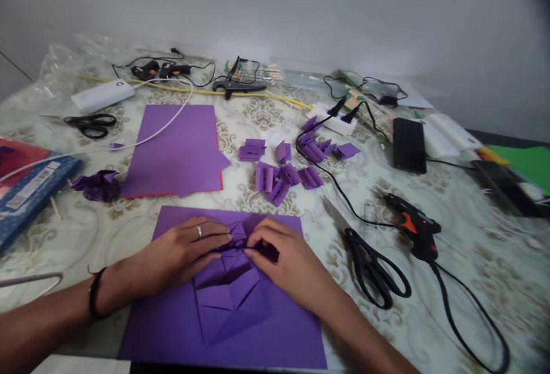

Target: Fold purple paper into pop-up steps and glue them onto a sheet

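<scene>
A folded purple paper piece (pixel 228 294) lay on a larger purple sheet (pixel 296 339), near the person's edge of the counter (pixel 515 282). It looked light and fairly crisp, likely to crease or crush under pressure; its outer folded edges seemed the best place for a gentle hold. The right hand (pixel 296 262) had its grip closed in a pinch on the upper folds. The left hand (pixel 184 251) rested with fingers extended over the left side; whether its grip pinched could not be told. Beyond sat small folded purple pieces (pixel 290 174); to the right, black-handled scissors (pixel 372 265) and a glue gun (pixel 423 233).
</scene>
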Motion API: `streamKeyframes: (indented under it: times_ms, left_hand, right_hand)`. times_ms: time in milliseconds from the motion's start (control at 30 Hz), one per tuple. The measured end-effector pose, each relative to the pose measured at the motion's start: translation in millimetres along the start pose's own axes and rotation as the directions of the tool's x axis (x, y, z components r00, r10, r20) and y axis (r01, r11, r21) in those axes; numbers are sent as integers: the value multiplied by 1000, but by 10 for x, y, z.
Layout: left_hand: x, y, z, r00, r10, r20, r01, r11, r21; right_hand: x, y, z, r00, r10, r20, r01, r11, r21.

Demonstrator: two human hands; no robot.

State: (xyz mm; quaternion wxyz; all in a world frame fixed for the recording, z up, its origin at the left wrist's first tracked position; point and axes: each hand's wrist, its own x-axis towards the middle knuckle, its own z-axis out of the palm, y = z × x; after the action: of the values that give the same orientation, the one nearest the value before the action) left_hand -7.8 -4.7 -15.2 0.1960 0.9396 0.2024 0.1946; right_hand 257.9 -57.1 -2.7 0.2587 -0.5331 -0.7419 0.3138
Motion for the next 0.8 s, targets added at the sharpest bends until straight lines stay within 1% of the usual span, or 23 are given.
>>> streamKeyframes:
  times_ms: [167, 400, 500, 667, 733, 800]
  left_hand:
    - [15, -16, 51, 998, 37, -53, -35, 998, 46]
    - [58, 41, 51, 998, 25, -58, -18, 993, 117]
    - [110, 59, 44, 998, 17, -62, -8, 991, 135]
    - [179, 48, 31, 996, 4, -87, 8, 990, 139]
    - [200, 31, 28, 995, -1, -105, 15, 990, 140]
    - [224, 15, 19, 994, 2, -112, 14, 990, 142]
  right_hand:
    - [56, -92, 26, 997, 55, 45, -54, 998, -36]
    - [52, -44, 103, 994, 102, 33, -97, 987, -124]
    - [24, -48, 70, 993, 116, 19, -113, 988, -107]
    - [15, -79, -23, 995, 102, -10, -102, 994, -39]
    - [25, -71, -34, 994, 104, -32, -105, 994, -19]
    - [35, -41, -18, 996, 78, -42, -79, 997, -4]
